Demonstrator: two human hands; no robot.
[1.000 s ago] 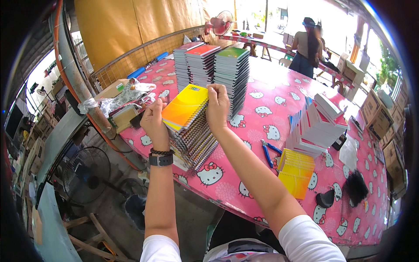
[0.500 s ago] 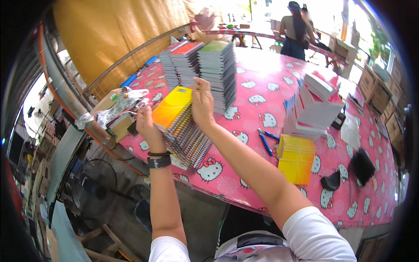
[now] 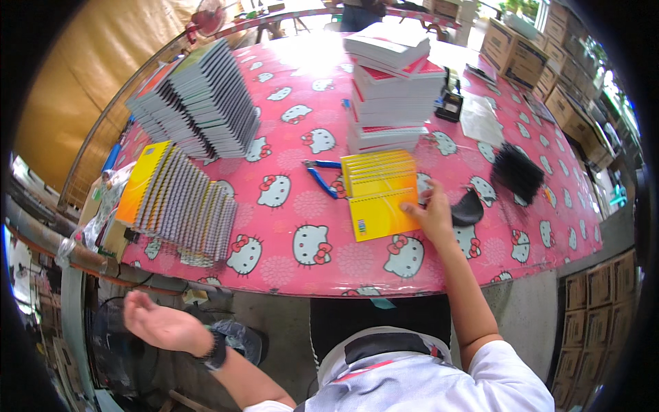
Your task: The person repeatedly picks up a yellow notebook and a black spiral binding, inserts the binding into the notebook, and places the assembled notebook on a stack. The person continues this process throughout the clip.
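Fingers (image 3: 420,203) of the right hand (image 3: 434,218) are bent a little and rest on the right edge of the yellow notebook covers (image 3: 379,193); they touch the top cover without closing around it. Left hand (image 3: 159,324) hangs open and holds nothing, down below the table edge, well apart from everything on top.

Those covers lie fanned near the middle of the big table with its pink cartoon-cat cloth (image 3: 295,240). Biggest is the tall leaning stack of spiral notebooks (image 3: 199,103) at the back left. Next come the red and white book pile (image 3: 391,93), the tipped row of spiral notebooks (image 3: 182,206), the black binding coils (image 3: 518,172) and the blue-handled pliers (image 3: 321,175). Cardboard boxes (image 3: 515,48) stand by the far right. Bare cloth lies along the near edge.
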